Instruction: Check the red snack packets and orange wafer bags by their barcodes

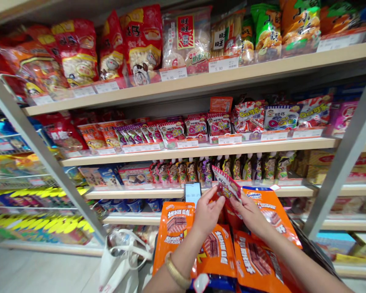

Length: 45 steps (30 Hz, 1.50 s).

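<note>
A small red-and-pink QQ gummy candy packet [226,184] is held up, tilted, between my two hands. My right hand [252,215] grips its lower right side. Thumb and fingers of my left hand [205,211] close at its left edge, below a bangle on that wrist. Under my hands, another red packet [232,215] is partly hidden. Large orange Ovaltine bags [270,211] and orange wafer bags [218,248] lie in a heap below and around my forearms.
A phone [192,191] with a timer stands behind the heap. Ahead are shelves [201,152] of snack bags, gummy packets [219,124] and pouches [207,169]. A white cloth bag [118,260] hangs at lower left. Slanting metal posts [338,162] frame the shelves.
</note>
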Motion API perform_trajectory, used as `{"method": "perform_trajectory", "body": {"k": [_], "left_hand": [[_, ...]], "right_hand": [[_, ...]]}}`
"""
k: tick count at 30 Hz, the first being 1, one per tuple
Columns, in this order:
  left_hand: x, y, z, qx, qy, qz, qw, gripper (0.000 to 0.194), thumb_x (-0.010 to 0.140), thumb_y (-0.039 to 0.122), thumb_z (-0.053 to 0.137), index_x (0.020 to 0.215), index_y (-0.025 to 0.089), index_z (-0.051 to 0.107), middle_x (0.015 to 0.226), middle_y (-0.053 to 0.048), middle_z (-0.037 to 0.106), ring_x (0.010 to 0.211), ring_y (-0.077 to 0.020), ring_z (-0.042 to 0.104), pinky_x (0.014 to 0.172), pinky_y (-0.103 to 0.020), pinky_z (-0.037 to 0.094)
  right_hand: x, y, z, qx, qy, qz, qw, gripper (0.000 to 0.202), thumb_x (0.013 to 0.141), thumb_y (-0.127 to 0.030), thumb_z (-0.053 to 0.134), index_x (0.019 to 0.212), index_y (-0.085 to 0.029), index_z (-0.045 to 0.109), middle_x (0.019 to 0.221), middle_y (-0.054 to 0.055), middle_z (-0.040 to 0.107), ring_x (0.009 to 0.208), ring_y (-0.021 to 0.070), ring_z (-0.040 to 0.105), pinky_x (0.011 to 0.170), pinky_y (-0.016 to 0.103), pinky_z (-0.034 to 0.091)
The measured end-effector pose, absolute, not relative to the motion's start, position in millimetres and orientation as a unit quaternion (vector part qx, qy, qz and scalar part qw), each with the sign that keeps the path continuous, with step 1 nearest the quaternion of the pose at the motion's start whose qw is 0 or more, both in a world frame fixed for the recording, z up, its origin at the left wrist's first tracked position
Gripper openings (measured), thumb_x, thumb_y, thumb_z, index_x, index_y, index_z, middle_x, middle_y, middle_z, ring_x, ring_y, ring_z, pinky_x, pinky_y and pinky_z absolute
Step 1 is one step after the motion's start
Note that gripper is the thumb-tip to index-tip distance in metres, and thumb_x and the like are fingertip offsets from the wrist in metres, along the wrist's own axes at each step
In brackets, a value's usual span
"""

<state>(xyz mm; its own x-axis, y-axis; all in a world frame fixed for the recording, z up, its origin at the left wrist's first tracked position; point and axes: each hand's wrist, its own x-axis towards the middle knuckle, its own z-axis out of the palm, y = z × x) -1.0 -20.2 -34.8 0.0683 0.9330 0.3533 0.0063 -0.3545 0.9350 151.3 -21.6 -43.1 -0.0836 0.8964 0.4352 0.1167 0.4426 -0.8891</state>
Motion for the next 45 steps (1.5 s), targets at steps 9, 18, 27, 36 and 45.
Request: {"method": "perform_trajectory", "body": {"k": [9,18,27,36,45], "left_hand": [[-4.5,-24.8,-34.6,0.747,0.396,0.436,0.308,0.087,0.064,0.041,0.084,0.142,0.020,0.050,0.150,-0.017,0.046,0.142,-0.0359,0.038,0.118,-0.052,0.029],[0.4,-17.2,-39.0,0.635,0.404,0.539,0.378,0.032,0.088,0.039,0.056,0.109,0.018,0.068,0.112,-0.010,0.073,0.109,-0.0264,0.065,0.100,-0.039,0.047],[-3.3,-15.0,-34.8,0.476,0.408,0.623,0.469,0.050,0.085,0.061,0.053,0.099,0.016,0.070,0.107,-0.011,0.076,0.103,-0.0252,0.069,0.093,-0.036,0.053],[-4.2,-3.8,-51.6,0.391,0.364,0.662,0.526,0.061,0.081,0.069,0.053,0.101,0.014,0.071,0.112,-0.013,0.075,0.108,-0.0274,0.069,0.096,-0.039,0.053],[-5.2,-3.4,-52.9,0.364,0.385,0.664,0.528,0.061,0.081,0.069,0.054,0.100,0.014,0.072,0.111,-0.013,0.075,0.104,-0.0277,0.070,0.091,-0.039,0.055]], "right_hand": [[157.4,-21.7,-44.5,-0.362,-0.692,0.339,0.525,0.069,0.082,-0.076,0.048,0.127,-0.028,0.065,0.121,0.009,0.060,0.123,0.0303,0.051,0.109,0.044,0.039],[163.5,-21.5,-37.5,-0.369,-0.685,0.359,0.515,0.050,0.084,-0.065,0.056,0.115,-0.030,0.073,0.129,0.010,0.062,0.128,0.0311,0.050,0.112,0.049,0.035],[158.8,-24.4,-43.3,-0.396,-0.722,0.279,0.494,0.033,0.090,-0.044,0.057,0.117,-0.031,0.072,0.146,0.008,0.044,0.138,0.0310,0.037,0.117,0.052,0.023],[157.8,-30.4,-41.3,-0.378,-0.743,0.280,0.476,0.027,0.091,-0.038,0.058,0.113,-0.033,0.075,0.150,0.005,0.038,0.136,0.0309,0.039,0.117,0.051,0.028],[156.2,-31.4,-45.0,-0.380,-0.768,0.246,0.454,0.028,0.090,-0.035,0.060,0.115,-0.037,0.073,0.149,0.004,0.039,0.141,0.0340,0.031,0.117,0.057,0.023]]}}
